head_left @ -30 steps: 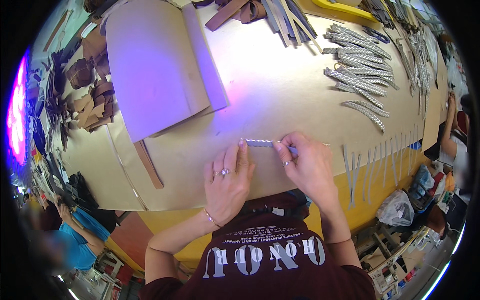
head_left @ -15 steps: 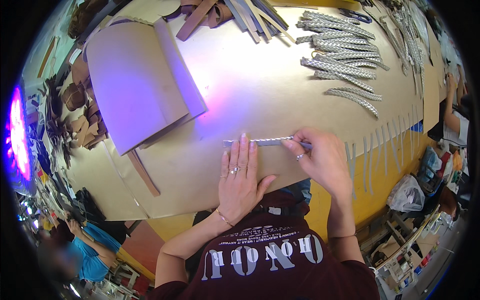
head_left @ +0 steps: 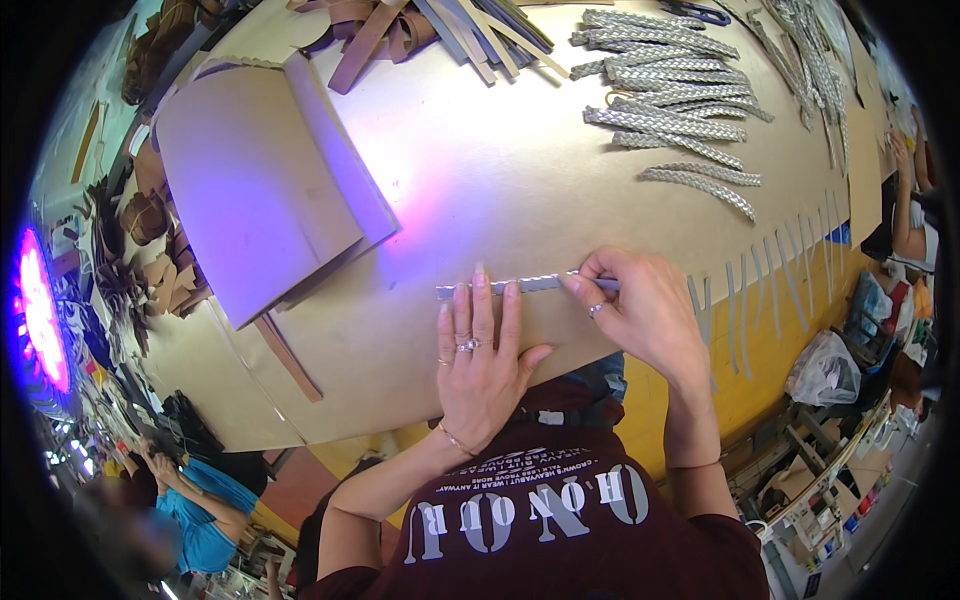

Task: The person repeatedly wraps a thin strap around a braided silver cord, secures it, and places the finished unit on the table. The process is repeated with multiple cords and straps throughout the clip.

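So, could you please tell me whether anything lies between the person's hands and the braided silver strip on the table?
Nothing visible does. The left hand presses flat on the braided silver strip with its fingertips, and the right hand pinches the strip's right end. The brown table surface around it is bare.

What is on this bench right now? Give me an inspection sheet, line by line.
Surface: tan board-covered table, yellow edge at the near side.
Job's things: narrow grey braided strip lying flat near the front edge.
Clutter: pile of grey braided strips far right; folded cardboard sheet left; brown leather offcuts at the left edge; thin cut strips hanging over the right edge.
Hands: left hand flat, fingertips on the strip; right hand pinching its right end.
Cables: nothing seen.
Surroundings: another person's arm far right; person in blue lower left.
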